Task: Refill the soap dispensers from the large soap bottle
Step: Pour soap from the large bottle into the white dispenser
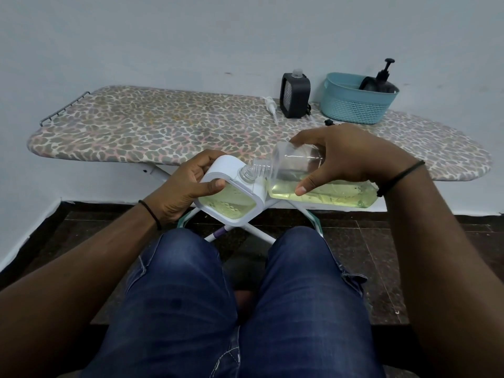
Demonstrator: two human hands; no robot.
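While tilted, large soap bottle mouth meets dispenser neck.

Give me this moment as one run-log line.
step: pouring | left hand: holds white dispenser, part full | right hand: tips large bottle, neck at dispenser mouth | waiting: black dispenser on ironing board

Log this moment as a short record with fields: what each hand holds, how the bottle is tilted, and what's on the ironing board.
left hand: grips white soap dispenser, neck open
right hand: grips large soap bottle
bottle tilt: lying near level, mouth at the dispenser's neck
soap: yellowish, in both
ironing board: black dispenser, blue basket, loose pump
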